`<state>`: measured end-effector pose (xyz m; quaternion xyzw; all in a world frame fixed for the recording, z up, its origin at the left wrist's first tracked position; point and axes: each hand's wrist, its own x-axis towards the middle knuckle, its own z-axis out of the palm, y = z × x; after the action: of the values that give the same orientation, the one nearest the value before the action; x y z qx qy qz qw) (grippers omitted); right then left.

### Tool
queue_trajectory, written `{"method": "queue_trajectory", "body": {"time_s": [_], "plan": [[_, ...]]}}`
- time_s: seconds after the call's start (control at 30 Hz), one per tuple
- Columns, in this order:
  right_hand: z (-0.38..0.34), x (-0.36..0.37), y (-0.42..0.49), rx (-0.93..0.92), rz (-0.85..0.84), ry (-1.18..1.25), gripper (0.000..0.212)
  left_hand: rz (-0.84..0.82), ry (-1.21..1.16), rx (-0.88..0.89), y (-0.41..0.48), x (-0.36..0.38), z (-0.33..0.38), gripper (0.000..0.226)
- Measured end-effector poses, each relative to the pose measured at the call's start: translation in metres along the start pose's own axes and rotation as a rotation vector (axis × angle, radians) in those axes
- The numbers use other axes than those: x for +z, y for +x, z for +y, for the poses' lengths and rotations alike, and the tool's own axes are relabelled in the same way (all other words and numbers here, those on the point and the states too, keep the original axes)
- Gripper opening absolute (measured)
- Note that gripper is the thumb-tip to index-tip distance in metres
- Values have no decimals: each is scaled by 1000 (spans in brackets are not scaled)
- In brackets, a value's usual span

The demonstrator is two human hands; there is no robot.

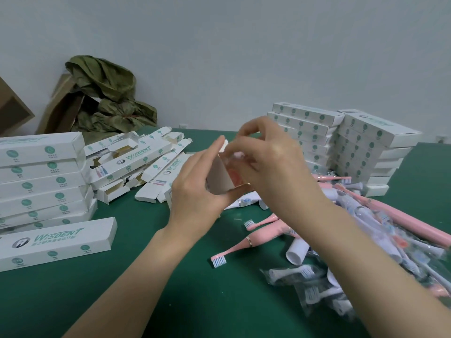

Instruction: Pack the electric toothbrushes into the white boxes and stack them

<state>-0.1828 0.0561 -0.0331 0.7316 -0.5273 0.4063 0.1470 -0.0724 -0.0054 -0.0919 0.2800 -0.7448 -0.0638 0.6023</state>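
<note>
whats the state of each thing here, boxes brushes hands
held box, end open, something pink inside
left hand, grips held box
right hand, pinches its top flap
left stack, boxes closed, stacked
right stacks, closed, stacked
middle pile, boxes open, jumbled
pink toothbrushes, unpacked, lying loose

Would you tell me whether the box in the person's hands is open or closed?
Open: the end of the box gapes, showing brown card and something pink inside.
</note>
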Motion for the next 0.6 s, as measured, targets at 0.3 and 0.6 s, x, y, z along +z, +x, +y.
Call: {"method": "queue_trajectory", "body": {"time_s": [0.3, 0.6], "plan": [[7, 11, -1, 113, 240, 142, 12, 11, -18, 35, 3, -3, -2, 77], [8, 21, -7, 170, 102, 70, 29, -7, -50, -10, 6, -5, -5, 69]]}}
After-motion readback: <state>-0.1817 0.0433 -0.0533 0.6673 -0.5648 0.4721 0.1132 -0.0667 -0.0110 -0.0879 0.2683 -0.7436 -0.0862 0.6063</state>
